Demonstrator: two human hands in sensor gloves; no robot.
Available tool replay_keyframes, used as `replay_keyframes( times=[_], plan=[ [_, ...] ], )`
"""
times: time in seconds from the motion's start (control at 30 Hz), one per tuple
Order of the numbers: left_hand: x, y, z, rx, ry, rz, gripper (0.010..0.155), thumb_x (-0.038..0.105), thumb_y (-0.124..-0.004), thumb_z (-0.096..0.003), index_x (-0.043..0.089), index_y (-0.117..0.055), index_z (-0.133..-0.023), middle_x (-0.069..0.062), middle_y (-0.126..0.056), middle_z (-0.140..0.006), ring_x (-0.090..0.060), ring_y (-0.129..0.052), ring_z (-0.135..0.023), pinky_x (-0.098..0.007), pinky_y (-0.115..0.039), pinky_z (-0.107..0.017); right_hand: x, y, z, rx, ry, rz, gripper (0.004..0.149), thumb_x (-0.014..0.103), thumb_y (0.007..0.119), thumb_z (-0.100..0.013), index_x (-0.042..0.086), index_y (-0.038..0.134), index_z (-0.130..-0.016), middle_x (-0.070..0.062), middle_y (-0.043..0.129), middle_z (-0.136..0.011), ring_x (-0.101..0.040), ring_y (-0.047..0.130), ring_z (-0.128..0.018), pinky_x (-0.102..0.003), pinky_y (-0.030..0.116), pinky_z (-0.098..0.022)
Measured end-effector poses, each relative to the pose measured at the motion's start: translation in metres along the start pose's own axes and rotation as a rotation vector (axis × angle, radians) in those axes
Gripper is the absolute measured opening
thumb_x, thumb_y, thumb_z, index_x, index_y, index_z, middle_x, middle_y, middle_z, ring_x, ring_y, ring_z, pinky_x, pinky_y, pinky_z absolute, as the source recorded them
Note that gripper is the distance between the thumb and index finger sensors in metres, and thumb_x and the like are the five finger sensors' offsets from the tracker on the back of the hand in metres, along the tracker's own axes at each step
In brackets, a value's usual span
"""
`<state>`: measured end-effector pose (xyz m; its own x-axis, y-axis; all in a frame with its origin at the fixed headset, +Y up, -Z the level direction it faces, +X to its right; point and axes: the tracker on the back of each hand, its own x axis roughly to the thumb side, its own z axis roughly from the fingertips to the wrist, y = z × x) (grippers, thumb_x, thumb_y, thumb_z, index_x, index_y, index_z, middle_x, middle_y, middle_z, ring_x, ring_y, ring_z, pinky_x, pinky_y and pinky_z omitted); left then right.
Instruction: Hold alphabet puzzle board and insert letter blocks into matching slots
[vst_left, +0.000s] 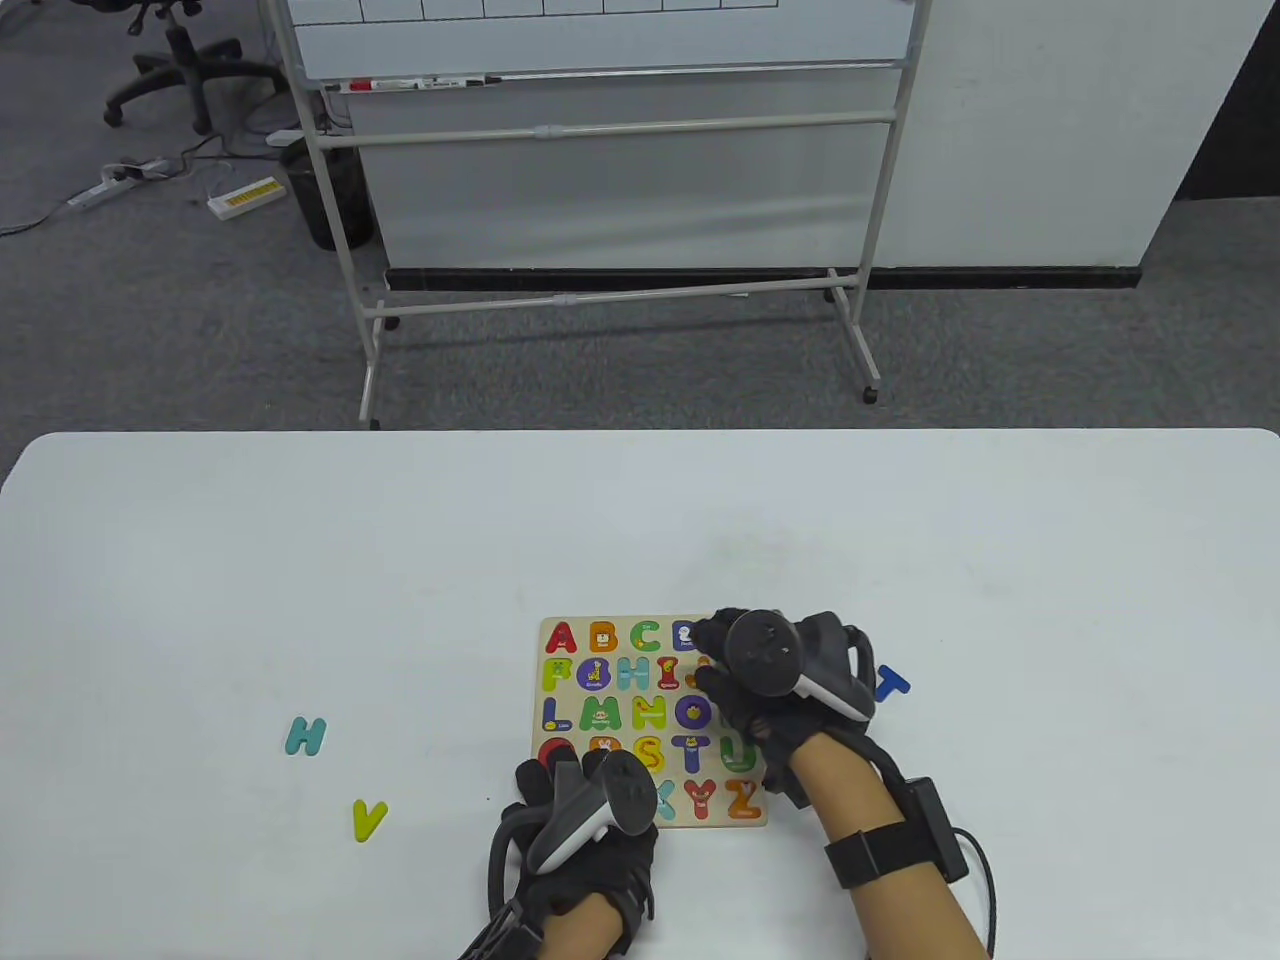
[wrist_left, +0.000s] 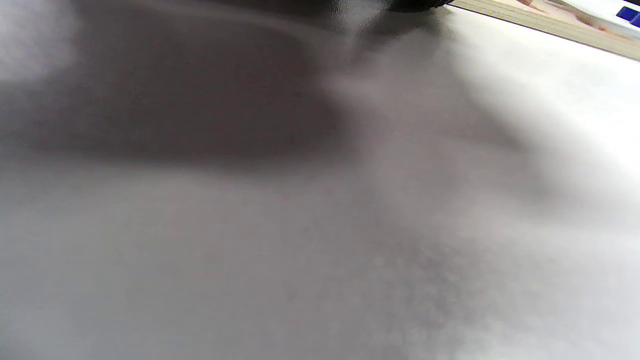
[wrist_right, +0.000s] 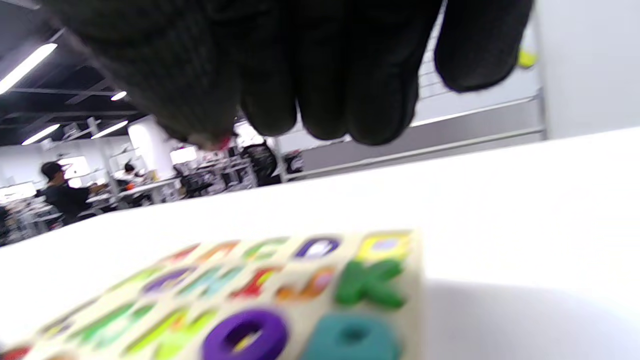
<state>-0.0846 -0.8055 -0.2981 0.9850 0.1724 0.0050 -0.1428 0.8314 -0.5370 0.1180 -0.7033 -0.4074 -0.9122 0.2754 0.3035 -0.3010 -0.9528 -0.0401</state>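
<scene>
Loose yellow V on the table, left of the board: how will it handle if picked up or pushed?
The yellow V looks like a rigid, flat cut-out, so probably stiff, not floppy. It lies flat on the smooth white table, so a push would likely slide it rather than roll or tip it. Its low profile may make pinching its edges fiddly.

The puzzle board (vst_left: 650, 720) lies flat on the table (vst_left: 300, 560), near the front edge. The left hand (vst_left: 585, 840) rests on the board's near left corner. The right hand (vst_left: 770, 690) is over the board's right side, at the far right part. Just to the right of the right hand, a loose letter T (vst_left: 893, 684) lies on the table, beside the board. Well to the left of the left hand lie two more loose letters: a V (vst_left: 368, 819) closer in, and an H (vst_left: 306, 736) farther left and farther back. Behind the table, a whiteboard stand (vst_left: 600, 200) stands on the floor.
</scene>
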Motion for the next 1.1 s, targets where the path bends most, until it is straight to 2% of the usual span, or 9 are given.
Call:
replay_keyframes(
  times=[0.1,0.2,0.33,0.47,0.77,1.03,1.1],
  plan=[
    [0.000,0.000,0.000,0.001,0.001,-0.001,0.084,0.050,-0.048,-0.0552,0.002,-0.001,-0.106,-0.035,0.008,-0.105,-0.067,0.003,-0.092,-0.077,-0.022,-0.062,-0.031,-0.023,0.003,-0.053,0.104,0.026,0.063,0.043,0.089,-0.045,0.020,0.076,-0.102,-0.014,0.078,-0.106,-0.039,0.086,-0.090,-0.064,0.063,-0.066],
    [0.000,0.000,0.000,0.001,0.001,-0.001,0.084,0.050,-0.047,-0.0553,0.002,-0.001,-0.106,-0.035,0.008,-0.105,-0.067,0.003,-0.092,-0.077,-0.022,-0.062,-0.059,-0.033,0.009,-0.067,0.201,0.027,0.064,0.043,0.089,-0.045,0.020,0.075,-0.103,-0.014,0.077,-0.107,-0.041,0.083,-0.093,-0.065,0.061,-0.067],
    [0.000,0.000,0.000,0.002,0.002,-0.004,0.084,0.050,-0.047,-0.0552,0.002,-0.001,-0.106,-0.035,0.008,-0.105,-0.067,0.003,-0.091,-0.077,-0.022,-0.062,-0.095,-0.027,0.022,-0.017,0.337,0.052,0.066,0.044,0.089,-0.045,0.019,0.074,-0.104,-0.014,0.077,-0.107,-0.041,0.083,-0.093,-0.066,0.061,-0.067],
    [0.000,0.000,0.000,0.003,0.002,-0.005,0.084,0.050,-0.047,-0.0552,0.002,-0.001,-0.106,-0.035,0.008,-0.105,-0.068,0.003,-0.091,-0.077,-0.022,-0.062,-0.117,-0.013,0.032,0.009,0.436,0.095,0.067,0.045,0.090,-0.045,0.017,0.075,-0.104,-0.015,0.079,-0.103,-0.041,0.086,-0.089,-0.065,0.062,-0.066],
    [0.000,0.000,0.000,0.002,0.003,-0.005,0.084,0.050,-0.047,-0.0552,0.002,0.000,-0.106,-0.035,0.008,-0.105,-0.067,0.003,-0.092,-0.077,-0.022,-0.062,-0.126,0.012,0.036,0.156,0.455,0.190,0.071,0.047,0.092,-0.043,0.018,0.073,-0.105,-0.014,0.078,-0.104,-0.039,0.088,-0.086,-0.064,0.064,-0.066],
    [0.000,0.000,0.000,0.002,0.003,-0.006,0.084,0.050,-0.047,-0.0552,0.002,0.000,-0.106,-0.035,0.008,-0.105,-0.068,0.003,-0.091,-0.077,-0.022,-0.062,-0.125,0.025,0.035,0.182,0.431,0.238,0.069,0.042,0.094,-0.042,0.017,0.075,-0.103,-0.013,0.079,-0.103,-0.037,0.092,-0.082,-0.061,0.068,-0.063],
    [0.000,0.000,0.000,0.003,0.003,-0.006,0.084,0.050,-0.047,-0.0551,0.002,0.000,-0.106,-0.035,0.008,-0.105,-0.068,0.003,-0.091,-0.077,-0.022,-0.062,-0.125,0.026,0.036,0.160,0.426,0.226,0.066,0.039,0.094,-0.042,0.017,0.077,-0.102,-0.014,0.081,-0.101,-0.037,0.093,-0.080,-0.060,0.069,-0.063]
  ],
)
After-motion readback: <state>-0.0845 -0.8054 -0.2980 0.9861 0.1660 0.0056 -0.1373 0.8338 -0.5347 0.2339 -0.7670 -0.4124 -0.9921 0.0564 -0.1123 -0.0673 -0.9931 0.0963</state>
